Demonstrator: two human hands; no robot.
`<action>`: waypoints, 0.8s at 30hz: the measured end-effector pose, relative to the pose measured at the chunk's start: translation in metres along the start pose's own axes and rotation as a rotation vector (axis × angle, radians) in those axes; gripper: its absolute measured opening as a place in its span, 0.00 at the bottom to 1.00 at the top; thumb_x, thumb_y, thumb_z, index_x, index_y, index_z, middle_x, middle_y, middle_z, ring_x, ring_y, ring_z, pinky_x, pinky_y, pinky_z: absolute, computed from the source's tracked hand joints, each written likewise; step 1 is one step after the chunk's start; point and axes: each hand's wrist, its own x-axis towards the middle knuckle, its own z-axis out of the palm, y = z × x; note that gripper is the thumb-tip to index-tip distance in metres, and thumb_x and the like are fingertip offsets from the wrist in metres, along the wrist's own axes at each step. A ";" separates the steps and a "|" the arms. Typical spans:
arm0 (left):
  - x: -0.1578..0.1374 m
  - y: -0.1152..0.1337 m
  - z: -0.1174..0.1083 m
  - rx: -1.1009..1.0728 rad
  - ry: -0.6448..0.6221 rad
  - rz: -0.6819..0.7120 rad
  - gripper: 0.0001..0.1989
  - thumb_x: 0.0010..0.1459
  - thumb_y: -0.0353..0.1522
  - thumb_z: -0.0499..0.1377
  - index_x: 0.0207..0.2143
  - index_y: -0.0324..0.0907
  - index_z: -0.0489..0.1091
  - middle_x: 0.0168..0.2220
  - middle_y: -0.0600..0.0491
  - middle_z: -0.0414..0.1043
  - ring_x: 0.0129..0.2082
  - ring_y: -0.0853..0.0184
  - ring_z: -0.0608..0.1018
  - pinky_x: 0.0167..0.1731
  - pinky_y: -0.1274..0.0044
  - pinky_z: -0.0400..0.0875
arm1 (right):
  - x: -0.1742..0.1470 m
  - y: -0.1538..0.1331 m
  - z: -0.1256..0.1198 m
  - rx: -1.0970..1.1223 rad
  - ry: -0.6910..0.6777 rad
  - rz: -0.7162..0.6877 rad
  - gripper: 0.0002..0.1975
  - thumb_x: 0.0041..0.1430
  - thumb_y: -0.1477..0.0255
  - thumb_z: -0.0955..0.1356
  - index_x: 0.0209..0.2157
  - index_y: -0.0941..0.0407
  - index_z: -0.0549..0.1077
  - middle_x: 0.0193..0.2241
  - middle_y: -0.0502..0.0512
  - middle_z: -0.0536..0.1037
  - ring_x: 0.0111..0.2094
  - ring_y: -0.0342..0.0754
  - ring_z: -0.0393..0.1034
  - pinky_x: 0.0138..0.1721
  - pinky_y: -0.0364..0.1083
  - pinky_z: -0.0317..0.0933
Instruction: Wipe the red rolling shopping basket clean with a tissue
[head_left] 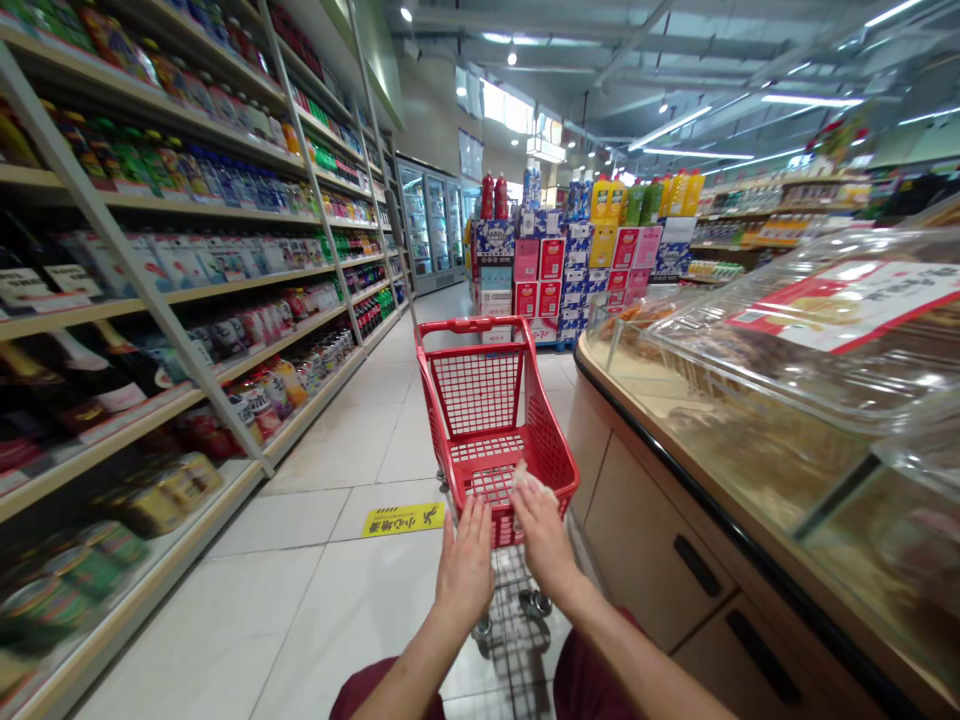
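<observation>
A red plastic shopping cart (553, 435) stands before me in the aisle, its basket showing a grid of holes and nothing lying in it. My left hand (466, 560) is at the near rim of the basket, fingers stretched out and close together, holding nothing. Over the near right corner of the basket, my right hand (538, 520) holds a crumpled whitish cloth (520, 470) under its fingers. Most of the cloth is hidden by that hand. The cart's handle bar (474, 325) is on the far side.
Tall drink shelves (247, 275) line the left. Close on the right is a wooden display counter (637, 500) with clear food boxes (712, 370). Stacked drink cartons (540, 275) stand ahead, glass-door fridges (435, 225) behind. A yellow sticker (403, 519) marks the tiled floor.
</observation>
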 end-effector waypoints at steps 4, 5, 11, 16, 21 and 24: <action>-0.002 -0.004 -0.003 0.009 -0.002 0.022 0.31 0.46 0.25 0.45 0.56 0.37 0.49 0.59 0.49 0.46 0.59 0.63 0.49 0.57 0.61 0.42 | 0.001 0.002 -0.003 0.024 -0.056 -0.031 0.25 0.52 0.85 0.55 0.50 0.56 0.63 0.51 0.58 0.65 0.56 0.48 0.51 0.52 0.54 0.51; -0.002 -0.005 -0.003 0.011 0.004 0.019 0.31 0.46 0.25 0.45 0.56 0.37 0.49 0.59 0.49 0.46 0.59 0.63 0.48 0.57 0.61 0.42 | 0.001 0.007 -0.006 -0.006 -0.035 0.039 0.25 0.51 0.85 0.55 0.50 0.57 0.63 0.51 0.59 0.65 0.55 0.48 0.52 0.52 0.54 0.50; -0.004 -0.001 0.002 0.037 0.054 -0.028 0.33 0.44 0.24 0.46 0.56 0.35 0.49 0.59 0.47 0.46 0.60 0.62 0.47 0.57 0.63 0.42 | 0.000 -0.002 -0.004 -0.001 -0.018 -0.005 0.24 0.54 0.83 0.55 0.52 0.57 0.62 0.51 0.58 0.65 0.56 0.48 0.49 0.53 0.55 0.50; -0.006 -0.004 0.006 0.083 0.061 0.008 0.32 0.45 0.25 0.46 0.56 0.36 0.48 0.60 0.48 0.45 0.60 0.63 0.48 0.56 0.63 0.43 | 0.003 -0.002 -0.007 -0.066 -0.066 0.087 0.24 0.52 0.85 0.55 0.51 0.60 0.63 0.51 0.62 0.64 0.55 0.50 0.53 0.51 0.55 0.51; -0.006 -0.005 0.009 0.114 0.083 0.008 0.31 0.46 0.28 0.47 0.56 0.36 0.50 0.59 0.49 0.47 0.59 0.63 0.50 0.56 0.64 0.45 | 0.005 -0.020 -0.001 -0.026 -0.049 -0.005 0.23 0.53 0.83 0.56 0.50 0.58 0.64 0.51 0.60 0.65 0.55 0.50 0.51 0.52 0.55 0.51; -0.007 -0.008 0.009 0.125 0.113 0.018 0.30 0.47 0.28 0.46 0.56 0.37 0.50 0.59 0.50 0.48 0.59 0.63 0.50 0.56 0.64 0.45 | 0.003 -0.017 -0.005 0.004 -0.108 -0.122 0.26 0.51 0.85 0.55 0.51 0.56 0.62 0.52 0.55 0.64 0.56 0.48 0.49 0.52 0.53 0.49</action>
